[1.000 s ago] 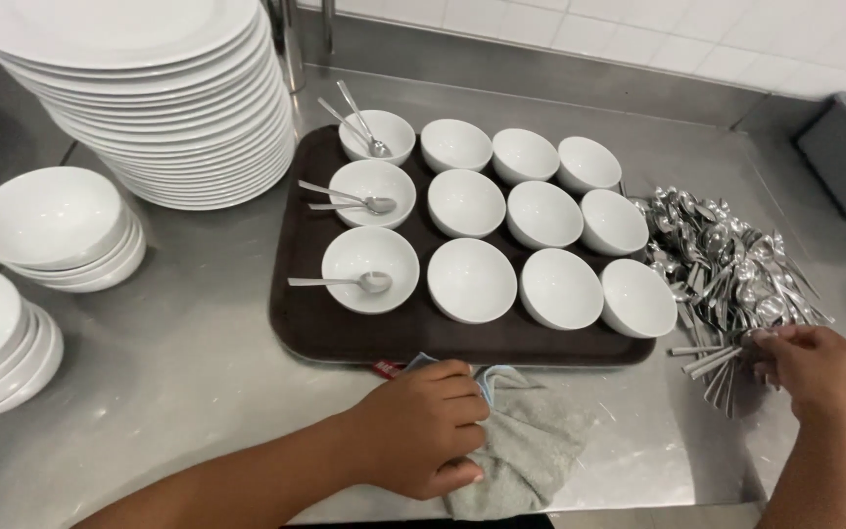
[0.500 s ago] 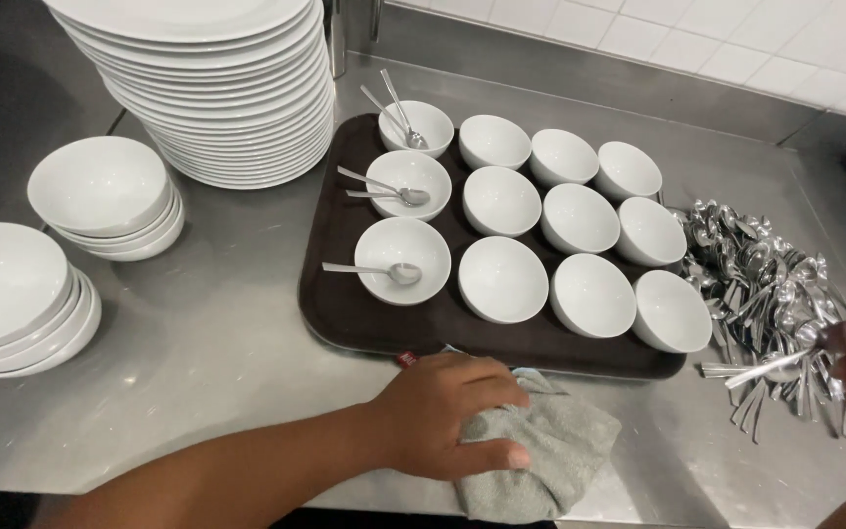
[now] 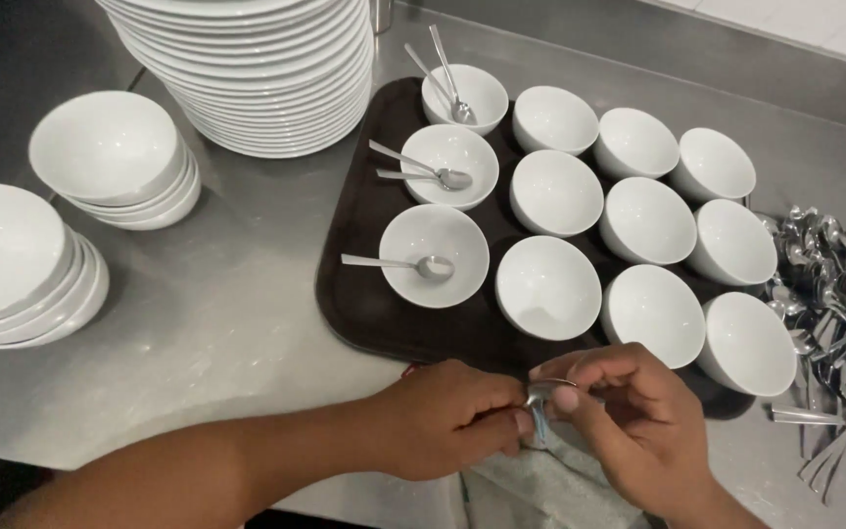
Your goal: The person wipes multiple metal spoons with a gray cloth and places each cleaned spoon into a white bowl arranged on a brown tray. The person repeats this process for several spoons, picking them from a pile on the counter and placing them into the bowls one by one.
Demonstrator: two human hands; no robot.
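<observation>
Spoon (image 3: 543, 392): light, stiff, slick steel; best held by handle. Right hand (image 3: 634, 431) pinches it; left hand (image 3: 452, 416) grips cloth (image 3: 540, 485) against bowl end. Tray (image 3: 364, 294) just beyond.

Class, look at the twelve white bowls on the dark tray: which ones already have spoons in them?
The three bowls in the tray's left column: far bowl, middle bowl and near bowl. The other nine are empty.

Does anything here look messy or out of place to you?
Mostly tidy. On the dark tray, only the three left bowls hold spoons: two in the back bowl, two in the middle bowl, one in the front bowl. The spoon pile at right is a loose tangle. Nothing looks spilled or broken.
</observation>
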